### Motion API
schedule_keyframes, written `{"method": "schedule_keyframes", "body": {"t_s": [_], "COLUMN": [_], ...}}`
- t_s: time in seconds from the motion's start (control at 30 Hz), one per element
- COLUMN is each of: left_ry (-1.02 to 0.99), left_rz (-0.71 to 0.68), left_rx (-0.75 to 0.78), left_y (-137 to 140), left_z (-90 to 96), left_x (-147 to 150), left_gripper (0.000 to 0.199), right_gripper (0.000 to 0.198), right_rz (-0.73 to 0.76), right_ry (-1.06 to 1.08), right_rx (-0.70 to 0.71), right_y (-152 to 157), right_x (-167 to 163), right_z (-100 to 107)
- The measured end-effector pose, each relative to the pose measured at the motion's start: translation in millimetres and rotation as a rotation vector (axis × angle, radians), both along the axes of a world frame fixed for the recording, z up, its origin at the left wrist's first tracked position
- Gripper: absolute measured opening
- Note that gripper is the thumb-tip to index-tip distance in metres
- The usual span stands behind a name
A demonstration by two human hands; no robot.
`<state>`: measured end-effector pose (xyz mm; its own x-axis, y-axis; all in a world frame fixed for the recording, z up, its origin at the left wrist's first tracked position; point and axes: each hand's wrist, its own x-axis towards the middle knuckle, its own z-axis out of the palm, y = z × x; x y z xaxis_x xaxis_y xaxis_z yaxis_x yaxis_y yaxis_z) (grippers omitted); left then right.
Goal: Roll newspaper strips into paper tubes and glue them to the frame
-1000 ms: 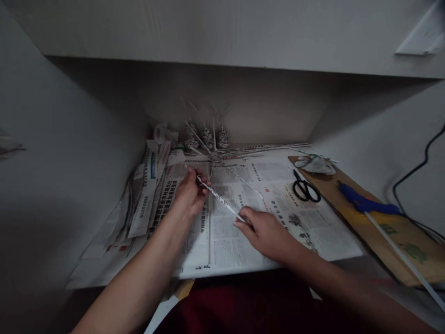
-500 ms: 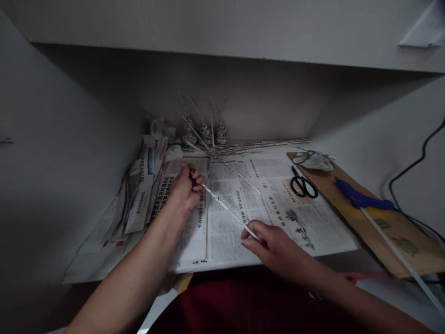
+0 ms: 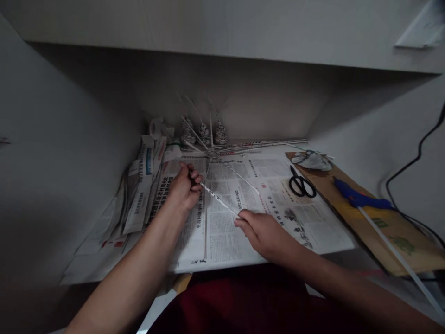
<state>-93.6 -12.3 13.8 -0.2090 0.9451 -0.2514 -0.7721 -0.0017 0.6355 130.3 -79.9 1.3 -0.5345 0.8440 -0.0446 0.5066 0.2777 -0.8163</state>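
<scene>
A thin rolled newspaper stick slants between my two hands above the newspaper-covered tabletop. Its upper end is pinched in my left hand, whose fingers are curled closed. My right hand is closed around the lower end, palm hidden. Just behind my hands lies a star-shaped piece of paper sticks, its arms spreading from a small woven centre. One arm reaches toward the middle of the newspaper.
Three small woven cones stand at the back. Newspaper strips are stacked at left beside a tape roll. To the right are black scissors, a blue glue gun on cardboard, and a crumpled clear bag.
My right hand has slid up and left along the paper stick, turning so its back shows more. My left hand stays in nearly the same place, still gripping the upper end.
</scene>
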Motion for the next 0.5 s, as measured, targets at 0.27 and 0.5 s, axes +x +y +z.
{"method": "schedule_keyframes", "body": {"t_s": [0.27, 0.5], "left_ry": [-0.018, -0.019], "left_rz": [-0.032, -0.052], "left_rx": [0.022, 0.016], "left_y": [1.6, -0.1], "left_z": [-2.6, -5.6], "left_x": [-0.1, 2.1], "left_gripper": [0.029, 0.028], "right_gripper": [0.043, 0.034], "right_rz": [0.092, 0.018], "right_ry": [0.298, 0.261], "right_rx": [-0.696, -0.429], "right_y": [5.6, 19.1], "right_x": [-3.4, -22.3], "right_z": [-10.7, -5.7]}}
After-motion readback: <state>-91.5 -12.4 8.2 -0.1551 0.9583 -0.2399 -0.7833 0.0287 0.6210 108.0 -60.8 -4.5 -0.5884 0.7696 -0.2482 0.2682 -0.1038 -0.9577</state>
